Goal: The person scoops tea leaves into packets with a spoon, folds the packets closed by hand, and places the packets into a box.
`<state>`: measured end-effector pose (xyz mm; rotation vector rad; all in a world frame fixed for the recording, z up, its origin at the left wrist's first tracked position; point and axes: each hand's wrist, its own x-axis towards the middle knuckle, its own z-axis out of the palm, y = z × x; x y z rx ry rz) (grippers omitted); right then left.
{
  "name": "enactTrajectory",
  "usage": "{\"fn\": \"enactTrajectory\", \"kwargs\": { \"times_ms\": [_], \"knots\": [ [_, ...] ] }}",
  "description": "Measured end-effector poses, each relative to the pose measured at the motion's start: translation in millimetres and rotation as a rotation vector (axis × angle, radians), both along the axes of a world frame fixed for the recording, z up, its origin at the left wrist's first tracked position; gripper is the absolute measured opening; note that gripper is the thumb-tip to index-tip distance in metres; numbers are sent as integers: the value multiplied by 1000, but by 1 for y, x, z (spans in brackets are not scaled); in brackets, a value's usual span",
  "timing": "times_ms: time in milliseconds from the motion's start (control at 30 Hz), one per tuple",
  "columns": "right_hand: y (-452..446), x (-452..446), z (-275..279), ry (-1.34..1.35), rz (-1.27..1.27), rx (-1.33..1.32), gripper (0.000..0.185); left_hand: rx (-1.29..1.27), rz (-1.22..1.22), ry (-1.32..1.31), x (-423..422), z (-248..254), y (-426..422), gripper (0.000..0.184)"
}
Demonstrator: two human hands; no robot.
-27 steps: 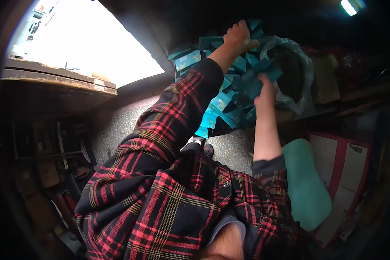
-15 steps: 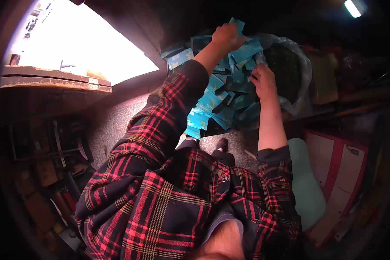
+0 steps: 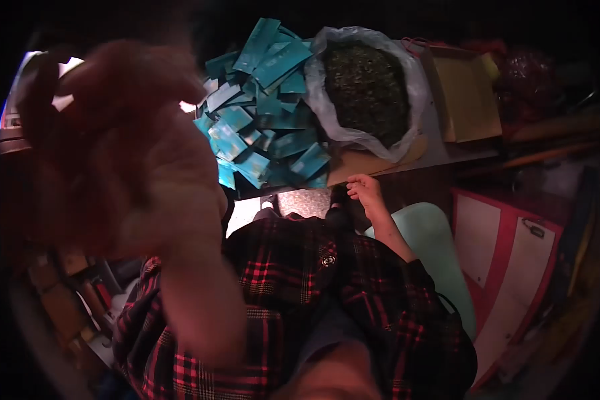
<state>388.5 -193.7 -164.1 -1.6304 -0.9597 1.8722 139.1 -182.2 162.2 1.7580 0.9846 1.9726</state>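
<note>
My left hand [image 3: 123, 133] is raised close to the camera, large, dark and blurred on the left. Its fingers are spread and bent, and I see nothing held in them. My right hand [image 3: 365, 190] is low at the table's front edge, fingers loosely curled and slightly apart, with nothing visible in them. Beyond the hands lies a heap of flat turquoise printed packets [image 3: 267, 127], some partly behind my left hand. Right of the heap, a clear plastic bag [image 3: 413, 87] stands wide open, filled with dark green-brown dried leafy material [image 3: 363, 90].
An open cardboard box [image 3: 470, 100] stands right of the bag. A pink and white cabinet [image 3: 500, 253] is at the right, beside a pale green rounded seat or cushion [image 3: 440, 243]. Shelves with boxes [image 3: 60, 300] stand at lower left.
My left hand has left the packets and come up close to the camera. My right hand has drawn back from the heap to the table's front edge. The view has shifted, showing more of the bag.
</note>
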Motion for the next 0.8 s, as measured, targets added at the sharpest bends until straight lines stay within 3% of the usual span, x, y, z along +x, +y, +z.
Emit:
{"fn": "enactTrajectory", "kwargs": {
  "times_ms": [33, 100, 167, 400, 533, 733, 800],
  "knots": [
    [6, 14, 2, -50, 75, -25, 21, 17, 15, -17, 14, 5, -7, 56],
    [28, 48, -12, -149, 160, 227, 22, 35, 58, -40, 35, 11, -18, 56],
    [56, 75, 8, -296, 133, 352, 19, 46, 87, -72, 49, 15, -22, 55],
    [82, 132, 14, -390, 78, 362, 20, 134, 149, -170, 46, 22, -19, 53],
    [77, 124, 20, -398, 131, 370, 21, 179, 174, -209, 15, 22, -11, 51],
    [100, 98, 12, -446, 136, 737, 21, 292, 205, -188, -21, 19, -1, 49],
    [110, 87, 10, -513, 164, 692, 19, 372, 243, -204, -28, 18, -5, 48]
  ]
}}
